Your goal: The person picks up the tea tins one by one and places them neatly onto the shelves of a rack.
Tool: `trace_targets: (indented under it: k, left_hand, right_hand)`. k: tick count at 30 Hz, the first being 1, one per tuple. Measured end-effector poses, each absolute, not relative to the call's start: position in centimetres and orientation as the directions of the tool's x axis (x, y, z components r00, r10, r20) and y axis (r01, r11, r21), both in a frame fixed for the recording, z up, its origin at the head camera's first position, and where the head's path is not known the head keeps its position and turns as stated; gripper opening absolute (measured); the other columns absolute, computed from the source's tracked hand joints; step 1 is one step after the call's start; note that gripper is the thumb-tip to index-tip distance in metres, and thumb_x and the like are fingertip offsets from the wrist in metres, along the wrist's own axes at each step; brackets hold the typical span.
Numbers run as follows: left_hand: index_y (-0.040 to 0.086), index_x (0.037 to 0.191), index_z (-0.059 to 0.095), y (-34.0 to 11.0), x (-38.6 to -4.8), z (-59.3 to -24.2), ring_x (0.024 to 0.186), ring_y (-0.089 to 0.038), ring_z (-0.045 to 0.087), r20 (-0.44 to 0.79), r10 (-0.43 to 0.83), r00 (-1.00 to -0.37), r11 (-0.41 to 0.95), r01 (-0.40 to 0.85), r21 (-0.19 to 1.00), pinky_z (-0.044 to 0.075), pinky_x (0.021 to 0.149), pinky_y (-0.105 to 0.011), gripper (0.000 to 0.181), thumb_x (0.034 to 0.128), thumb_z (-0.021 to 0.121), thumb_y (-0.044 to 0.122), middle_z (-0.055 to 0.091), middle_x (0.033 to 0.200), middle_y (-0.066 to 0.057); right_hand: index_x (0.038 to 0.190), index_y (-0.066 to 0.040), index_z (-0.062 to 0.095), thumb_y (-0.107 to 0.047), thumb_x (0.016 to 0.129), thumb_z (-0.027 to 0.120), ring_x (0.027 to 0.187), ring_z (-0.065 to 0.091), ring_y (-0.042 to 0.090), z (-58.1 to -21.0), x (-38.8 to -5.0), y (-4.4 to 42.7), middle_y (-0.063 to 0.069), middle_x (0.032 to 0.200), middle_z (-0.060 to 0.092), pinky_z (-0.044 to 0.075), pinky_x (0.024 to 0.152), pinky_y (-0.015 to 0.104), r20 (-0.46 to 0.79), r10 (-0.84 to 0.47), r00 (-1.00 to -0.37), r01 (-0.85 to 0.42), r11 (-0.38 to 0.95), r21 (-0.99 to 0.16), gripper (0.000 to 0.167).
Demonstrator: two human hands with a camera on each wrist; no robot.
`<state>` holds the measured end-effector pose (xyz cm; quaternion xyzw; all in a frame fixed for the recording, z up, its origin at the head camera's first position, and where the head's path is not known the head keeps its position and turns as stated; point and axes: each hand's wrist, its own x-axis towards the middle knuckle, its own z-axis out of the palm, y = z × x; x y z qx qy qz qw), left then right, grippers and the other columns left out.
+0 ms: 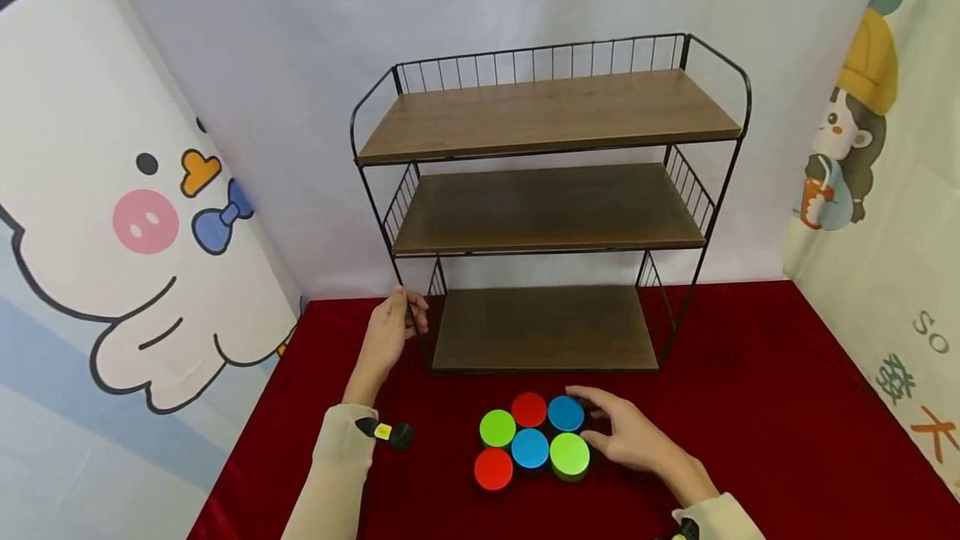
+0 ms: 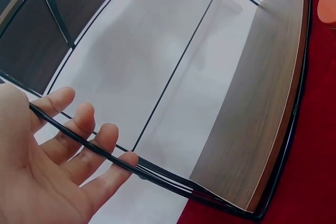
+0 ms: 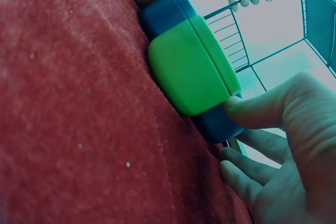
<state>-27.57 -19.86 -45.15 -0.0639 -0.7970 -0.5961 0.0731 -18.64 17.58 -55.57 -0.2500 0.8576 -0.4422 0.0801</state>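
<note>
A three-tier shelf rack (image 1: 547, 207) with wooden boards and a black wire frame stands on red cloth. My left hand (image 1: 393, 323) holds its left front post low down; in the left wrist view the fingers (image 2: 107, 137) bend behind the black wire. Several round, flat containers sit in two rows before the rack. My right hand (image 1: 630, 432) is at the right end of these rows, its thumb and fingers spread about the back-row blue container (image 1: 566, 413). The thumb (image 3: 252, 111) lies against the edge of the front-row green container (image 3: 189, 66); whether the fingertips touch the blue one is unclear.
Left of the blue container are a red container (image 1: 528, 409) and a green container (image 1: 497, 428). Another blue container (image 1: 530, 448) and a red container (image 1: 493, 469) are in the front row. Printed curtains (image 1: 135, 173) hang at the sides and behind the rack.
</note>
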Motion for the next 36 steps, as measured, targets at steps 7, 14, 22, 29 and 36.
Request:
trace_targets:
  k: [7, 14, 22, 29, 36]
  left_hand:
    - [-0.008, 0.11, 0.062, -19.8, -27.6, -45.1, 0.084, -0.03, 0.063, 0.185, 0.028, -0.982, 0.267, 0.186, 0.946, 0.057, 0.087, -0.052, 0.066, 0.1132, 0.022, 0.045, 0.06, 0.092, -0.026]
    - [-0.008, 0.107, 0.061, -19.1, -25.9, -42.6, 0.087, -0.039, 0.063, 0.155, 0.045, -0.987, 0.256, 0.161, 0.953, 0.058, 0.085, -0.047, 0.059, 0.1151, 0.021, 0.034, 0.058, 0.094, -0.033]
    - [-0.013, 0.109, 0.059, -19.0, -25.7, -42.1, 0.088, -0.044, 0.062, 0.158, 0.053, -0.986, 0.25, 0.166, 0.954, 0.058, 0.079, -0.035, 0.058, 0.1155, 0.021, 0.03, 0.057, 0.094, -0.035]
    - [-0.012, 0.109, 0.061, -19.0, -25.7, -42.1, 0.089, -0.045, 0.062, 0.157, 0.058, -0.986, 0.256, 0.167, 0.952, 0.057, 0.081, -0.041, 0.059, 0.1152, 0.021, 0.032, 0.058, 0.093, -0.033]
    - [-0.011, 0.107, 0.061, -19.0, -25.8, -42.2, 0.087, -0.045, 0.062, 0.171, 0.057, -0.984, 0.258, 0.18, 0.949, 0.057, 0.078, -0.038, 0.058, 0.1154, 0.021, 0.03, 0.057, 0.092, -0.033]
  right_hand:
    - [0.149, -0.006, 0.05, -0.008, 0.095, 0.072, 0.128, 0.059, 0.034, -55.4, -18.7, 17.5, 0.014, 0.148, 0.055, 0.055, 0.102, 0.039, 0.086, -0.505, -0.859, -0.377, 0.508, -0.775, 0.059]
    - [0.148, -0.008, 0.052, -0.008, 0.096, 0.072, 0.128, 0.059, 0.033, -55.7, -18.9, 17.3, 0.012, 0.147, 0.057, 0.054, 0.103, 0.039, 0.088, -0.513, -0.854, -0.385, 0.509, -0.77, 0.056]
    - [0.147, -0.006, 0.052, -0.005, 0.096, 0.07, 0.115, 0.064, 0.026, -55.5, -19.2, 17.1, 0.014, 0.145, 0.058, 0.055, 0.094, 0.029, 0.064, -0.53, -0.846, -0.365, 0.487, -0.794, 0.054]
    - [0.148, -0.003, 0.05, -0.003, 0.097, 0.068, 0.087, 0.055, 0.006, -55.2, -19.2, 17.0, 0.02, 0.144, 0.056, 0.05, 0.078, 0.023, 0.041, -0.546, -0.837, -0.344, 0.466, -0.815, 0.055]
    - [0.147, -0.002, 0.052, -0.002, 0.096, 0.069, 0.084, 0.055, 0.006, -55.0, -19.3, 17.0, 0.02, 0.14, 0.058, 0.05, 0.075, 0.023, 0.056, -0.54, -0.84, -0.354, 0.466, -0.811, 0.053]
